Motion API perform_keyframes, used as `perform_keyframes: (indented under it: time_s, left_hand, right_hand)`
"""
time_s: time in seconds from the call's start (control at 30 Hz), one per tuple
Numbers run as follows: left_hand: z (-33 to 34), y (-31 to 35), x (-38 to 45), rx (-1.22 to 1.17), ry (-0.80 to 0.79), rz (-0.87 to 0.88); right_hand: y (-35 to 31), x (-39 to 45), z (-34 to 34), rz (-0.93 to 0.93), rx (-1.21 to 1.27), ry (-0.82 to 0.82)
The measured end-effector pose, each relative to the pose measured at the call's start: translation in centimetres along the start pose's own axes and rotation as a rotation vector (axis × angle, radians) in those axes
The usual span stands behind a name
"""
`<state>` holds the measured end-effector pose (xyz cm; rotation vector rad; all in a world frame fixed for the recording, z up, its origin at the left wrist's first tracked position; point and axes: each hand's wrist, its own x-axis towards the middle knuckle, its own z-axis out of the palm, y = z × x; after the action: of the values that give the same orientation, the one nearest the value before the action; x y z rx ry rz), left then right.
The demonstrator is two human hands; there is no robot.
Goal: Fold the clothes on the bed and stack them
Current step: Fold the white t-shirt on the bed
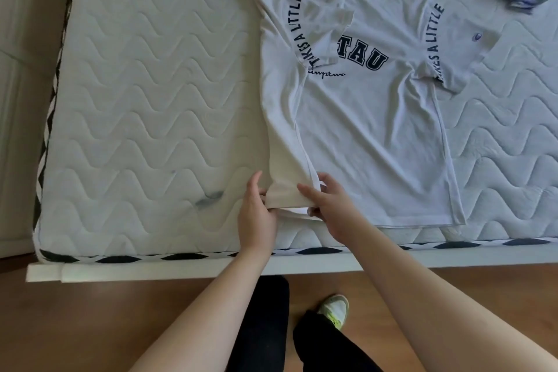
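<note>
head view: both hands pinch the near hem corner of the white t-shirt [377, 130], left hand [256, 214] outside the folded flap, right hand [329, 205] inside. the shirt's long axis runs away from the grip over the mattress [136, 100]; its unfolded sleeve lies right of the right hand.

both forearms bare, no sleeves in view, no watch or rings seen. left hand [256, 214] and right hand [330, 208] bare. black trousers [262, 326] on both legs. one white sneaker [335, 309] with neon-yellow trim and laces.
</note>
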<state>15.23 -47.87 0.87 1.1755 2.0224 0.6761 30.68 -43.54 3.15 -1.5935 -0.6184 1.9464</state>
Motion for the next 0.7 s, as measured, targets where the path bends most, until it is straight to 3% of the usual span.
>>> perform_keyframes:
  time_s: [0.17,0.47,0.57,0.7]
  left_hand:
    - [0.0,-0.8,-1.5,0.186,0.012,0.0]
    - [0.5,-3.9,-2.2,0.434,-0.132,-0.183]
    - [0.3,-4.1,-2.0,0.453,-0.17,-0.167]
    - [-0.1,-4.4,-1.3,0.516,-0.248,-0.081]
  right_hand:
    - [1.5,0.1,-1.0,0.079,-0.125,0.135]
    - [5.7,0.3,-1.4,0.269,-0.616,0.133]
    - [5.4,0.7,-1.4,0.207,-0.786,0.163]
    - [4.9,1.6,-0.8,0.039,-0.694,0.244]
